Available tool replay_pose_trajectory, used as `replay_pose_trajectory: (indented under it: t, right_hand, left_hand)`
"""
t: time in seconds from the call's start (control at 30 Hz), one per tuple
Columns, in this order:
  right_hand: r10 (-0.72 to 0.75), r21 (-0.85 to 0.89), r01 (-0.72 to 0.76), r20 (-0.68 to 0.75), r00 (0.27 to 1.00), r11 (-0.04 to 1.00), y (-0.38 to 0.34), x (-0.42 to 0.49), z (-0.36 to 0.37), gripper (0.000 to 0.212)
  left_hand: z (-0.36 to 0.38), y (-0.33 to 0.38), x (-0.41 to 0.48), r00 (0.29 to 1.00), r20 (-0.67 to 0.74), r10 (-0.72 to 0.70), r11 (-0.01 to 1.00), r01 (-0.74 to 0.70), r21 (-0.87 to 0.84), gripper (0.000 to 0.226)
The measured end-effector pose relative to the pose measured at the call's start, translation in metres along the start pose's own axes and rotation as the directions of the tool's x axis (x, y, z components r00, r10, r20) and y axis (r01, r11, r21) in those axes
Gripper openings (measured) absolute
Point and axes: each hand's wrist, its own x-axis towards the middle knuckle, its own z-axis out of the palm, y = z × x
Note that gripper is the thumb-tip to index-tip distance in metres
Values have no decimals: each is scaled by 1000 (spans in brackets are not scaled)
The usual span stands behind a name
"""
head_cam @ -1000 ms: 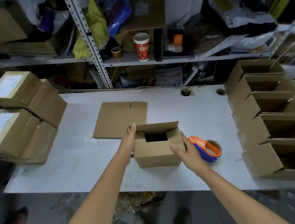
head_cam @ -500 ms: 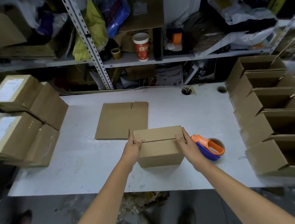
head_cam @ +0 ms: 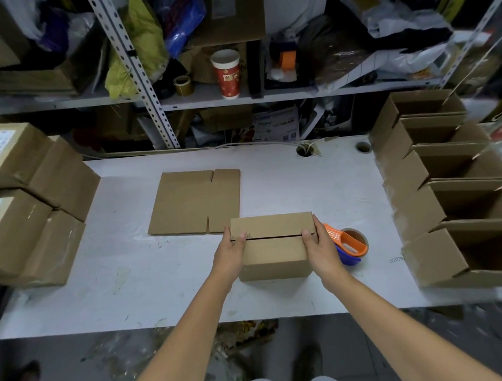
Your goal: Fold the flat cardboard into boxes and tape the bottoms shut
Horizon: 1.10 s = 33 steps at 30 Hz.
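Nearest the wearer, both bare forearms reach forward over the white worktop [head_cam: 131, 292] to a small brown cardboard box [head_cam: 273, 249] standing near its front edge. The left hand [head_cam: 229, 254] clamps the box's left end and the right hand [head_cam: 320, 249] its right end, each grip closed on the cardboard with a thumb pressing the upturned flaps down. Those flaps meet in a dark seam [head_cam: 273, 236] that runs left to right, straight from one thumb to the other. That is the line the tape must follow, so the seam's long axis lies across the body, not away from it.

Just beside the right hand, touching or nearly touching the box's right side, lies the orange-and-blue tape dispenser with its brown roll [head_cam: 347, 244]. The right hand is clearly the nearer one, so it would likely fetch the dispenser while the left holds the flaps shut. Nothing stands between hand and dispenser.

Just beyond the box's left corner a flat, unfolded cardboard blank [head_cam: 194, 201] lies on the worktop. Along the right edge runs a row of open finished boxes [head_cam: 457, 202]; at the left stand sealed, labelled cartons [head_cam: 29, 203]. Behind, a cluttered metal shelf carries a red paper cup [head_cam: 229, 73].
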Motion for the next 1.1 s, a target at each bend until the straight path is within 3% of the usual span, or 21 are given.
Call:
replay_pose_trajectory:
  t: [0.13,0.23,0.27,0.33,0.4,0.47,0.57,0.67,0.77,0.83,0.9,0.97,1.03,1.1]
  right_hand:
    - [6,4,-6,60,998,1000,-4,3,-9,52]
    - [91,15,-93,108,990,996,-3,10,-31,45]
    - [118,-17,-117,64,991,993,1,14,-42,45]
    - [75,-255,-87,-58,996,963,15,28,-63,50]
    - [-6,-547,-31,-66,998,836,32,42,-78,58]
    - [-38,-724,4,-31,999,690,44,57,-83,65]
    - [-12,-846,51,52,999,531,55,77,-78,76]
    - [109,-869,34,100,989,493,71,89,-72,76]
    - [120,-838,5,85,989,546,70,93,-75,74]
    - [55,-765,22,76,996,644,63,94,-84,81]
    - [-14,-563,34,41,999,825,43,88,-95,77]
    - [-12,-243,17,18,1000,970,15,78,-107,63]
    - [2,-70,0,31,1000,998,-18,65,-118,58]
    - [-19,-57,23,75,997,998,-45,59,-129,55]
  left_hand:
    - [-2,-2,6,1000,-1,16,1000,-16,-11,54]
    - [-4,-3,10,1000,25,-4,1000,5,-17,49]
    - [-4,-3,10,1000,29,-3,1000,3,-12,47]
    - [-3,-3,10,1000,29,7,1000,-7,-9,44]
    - [-2,-5,11,1000,22,10,1000,-10,-13,43]
    - [-1,-5,12,1000,12,12,1000,-12,-9,41]
    - [0,-6,14,1000,2,3,1000,-3,-14,39]
    - [2,-6,12,1000,2,14,1000,-14,-11,38]
    - [2,-7,13,1000,-10,15,1000,-15,-3,39]
    - [2,-9,14,1000,-15,14,1000,-14,-6,39]
    - [3,-8,13,1000,-20,8,1000,-8,-11,39]
    - [6,-7,12,1000,-11,2,1000,-2,-22,37]
    - [9,-6,10,1000,7,-2,1000,2,-16,35]
    - [11,-5,8,1000,13,3,1000,-3,-17,35]
